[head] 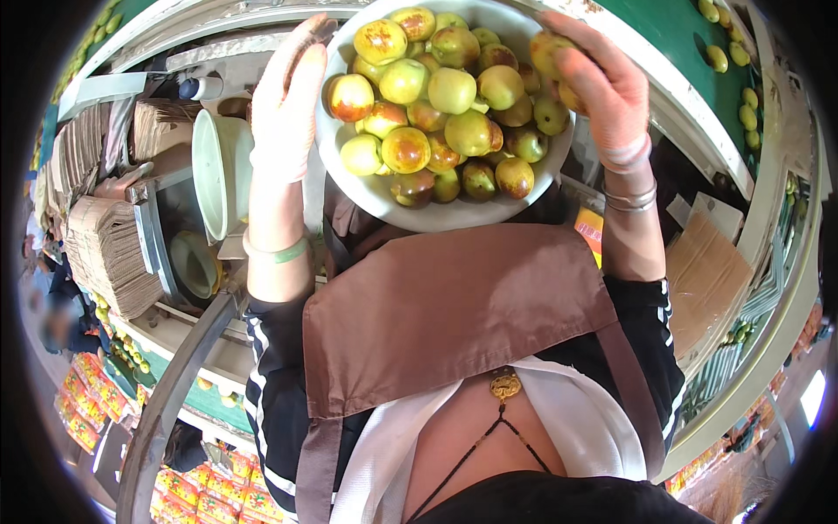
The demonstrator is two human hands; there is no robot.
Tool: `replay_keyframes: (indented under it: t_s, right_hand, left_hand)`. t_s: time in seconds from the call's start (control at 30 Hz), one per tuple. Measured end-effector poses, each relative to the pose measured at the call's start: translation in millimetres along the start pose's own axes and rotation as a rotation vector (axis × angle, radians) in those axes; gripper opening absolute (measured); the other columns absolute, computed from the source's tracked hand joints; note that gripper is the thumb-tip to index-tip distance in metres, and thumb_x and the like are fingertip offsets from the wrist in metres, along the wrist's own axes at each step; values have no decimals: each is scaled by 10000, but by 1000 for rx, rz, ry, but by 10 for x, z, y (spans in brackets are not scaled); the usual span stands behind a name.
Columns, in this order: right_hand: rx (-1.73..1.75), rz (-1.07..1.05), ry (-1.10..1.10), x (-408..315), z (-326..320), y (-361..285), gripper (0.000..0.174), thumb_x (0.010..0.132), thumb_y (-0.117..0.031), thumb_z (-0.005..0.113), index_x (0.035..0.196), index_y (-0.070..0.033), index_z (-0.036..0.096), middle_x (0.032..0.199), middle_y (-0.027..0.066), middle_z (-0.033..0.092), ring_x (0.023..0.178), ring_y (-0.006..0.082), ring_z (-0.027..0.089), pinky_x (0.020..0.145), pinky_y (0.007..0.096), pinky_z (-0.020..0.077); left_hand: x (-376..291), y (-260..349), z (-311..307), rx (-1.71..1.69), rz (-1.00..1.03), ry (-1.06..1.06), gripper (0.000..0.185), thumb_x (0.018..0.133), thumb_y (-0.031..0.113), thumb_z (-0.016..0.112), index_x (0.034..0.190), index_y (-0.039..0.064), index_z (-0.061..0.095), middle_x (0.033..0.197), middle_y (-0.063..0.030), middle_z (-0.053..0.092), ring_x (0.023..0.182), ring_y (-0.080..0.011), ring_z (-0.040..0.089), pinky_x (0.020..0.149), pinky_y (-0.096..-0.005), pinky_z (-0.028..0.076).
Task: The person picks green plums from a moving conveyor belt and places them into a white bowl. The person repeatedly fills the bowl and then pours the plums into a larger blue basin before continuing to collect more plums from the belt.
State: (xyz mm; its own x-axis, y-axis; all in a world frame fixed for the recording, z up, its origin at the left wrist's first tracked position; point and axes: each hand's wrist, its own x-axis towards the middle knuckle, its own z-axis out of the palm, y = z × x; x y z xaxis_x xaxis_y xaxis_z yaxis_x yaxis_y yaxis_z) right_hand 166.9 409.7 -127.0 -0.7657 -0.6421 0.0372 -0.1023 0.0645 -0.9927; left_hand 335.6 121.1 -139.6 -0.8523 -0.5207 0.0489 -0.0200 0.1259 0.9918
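Note:
A wide white bowl (406,213) filled with green-and-brown jujube fruits (452,92) lies before me, close above my brown apron. My left hand (288,105), in a pale thin glove, presses its palm side against the bowl's left rim; its fingertips are partly hidden. At the right rim, my gloved right hand (605,85) curls its fingers over fruits (550,56) at the bowl's edge. Whether it grips the rim as well is hidden.
Left of me are stacked folded cardboard (108,255), an upright pale green basin (213,173) and another basin (195,262). A metal bar (173,393) curves at lower left. Green conveyor belts (694,72) with fruits pass beyond white edges. Flat cardboard (710,275) is at right. Other people are at far left.

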Motion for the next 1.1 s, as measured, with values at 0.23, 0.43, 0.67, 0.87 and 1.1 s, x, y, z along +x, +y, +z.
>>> replay_keyframes:
  t_s: [0.23, 0.43, 0.67, 0.87, 1.1]
  right_hand:
    - [-219, -249, 169, 122, 384, 130, 358, 927, 11, 628, 1284, 24, 627, 1115, 75, 695, 974, 152, 640, 908, 286, 520]
    - [-838, -310, 123, 163, 148, 229, 455, 898, -225, 696, 1335, -116, 628, 1200, 189, 668, 1091, 410, 617, 972, 447, 514]
    - [-848, -110, -6, -15, 68, -225, 548, 910, -164, 685, 1381, 69, 532, 1348, 274, 604, 1270, 430, 575, 1063, 439, 476]
    - [-724, -596, 139, 615, -813, -696, 286, 883, -9, 645, 1160, 21, 704, 1006, 153, 740, 807, 235, 704, 750, 324, 561]
    - [-1107, -343, 575, 2206, -1671, 251, 455, 916, -265, 673, 1369, -240, 639, 1325, 49, 675, 1195, 300, 629, 1002, 402, 508]
  left_hand:
    - [253, 349, 255, 125, 39, -177, 462, 965, 83, 608, 1411, -4, 526, 1313, -158, 636, 1164, -229, 621, 1040, -357, 490]
    - [493, 76, 293, 488, 222, -242, 346, 1032, 205, 570, 1308, 12, 652, 1361, -124, 649, 1299, -232, 574, 1128, -344, 407]
    - [418, 247, 216, 273, 219, -277, 330, 980, 88, 620, 1291, -16, 654, 1370, -216, 620, 1311, -315, 574, 1111, -390, 435]
    - [992, 785, 212, 196, 421, -173, 270, 969, 68, 623, 1207, -41, 685, 1218, -170, 693, 1120, -261, 666, 1001, -372, 508]
    - [2936, 601, 918, 1164, 125, -229, 707, 883, 459, 658, 1501, 170, 473, 1411, -138, 606, 1262, -328, 601, 1059, -439, 491]
